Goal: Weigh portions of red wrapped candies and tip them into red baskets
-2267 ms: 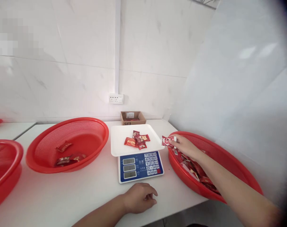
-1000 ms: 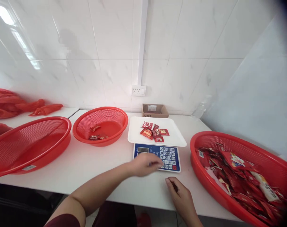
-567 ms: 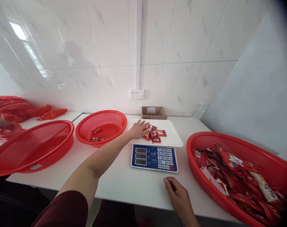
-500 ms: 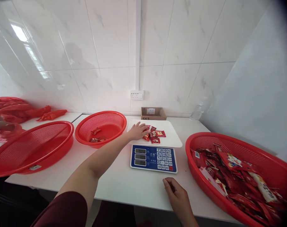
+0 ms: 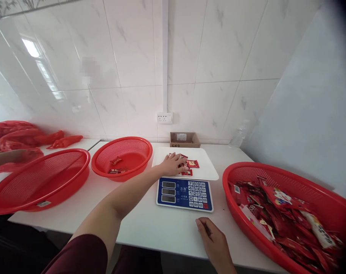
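My left hand (image 5: 173, 165) lies over small red snack packets (image 5: 192, 163) on the white pan (image 5: 205, 173) of a digital scale. Its fingers are spread and touch the packets, hiding part of them. Below the pan, the scale's blue keypad panel (image 5: 184, 194) faces me, its display digits too faint to read. In front of the scale, at the table's near edge, my right hand (image 5: 214, 239) is loosely curled, thumb against forefinger, with nothing visible in it. To its right a large red basket (image 5: 228, 190) holds many red snack packets (image 5: 287, 217).
A red basket (image 5: 144, 167) with a few packets stands left of the scale, with another red basket (image 5: 61, 186) farther left. Beyond that, a co-worker's hand (image 5: 17, 155) touches red plastic bags (image 5: 21, 133). A cardboard box (image 5: 190, 140) and clear bottle (image 5: 238, 137) stand by the wall.
My left hand has moved slightly right and farther over the packets, covering more of them. The co-worker's hand has reached farther right. My right hand stays curled in place.
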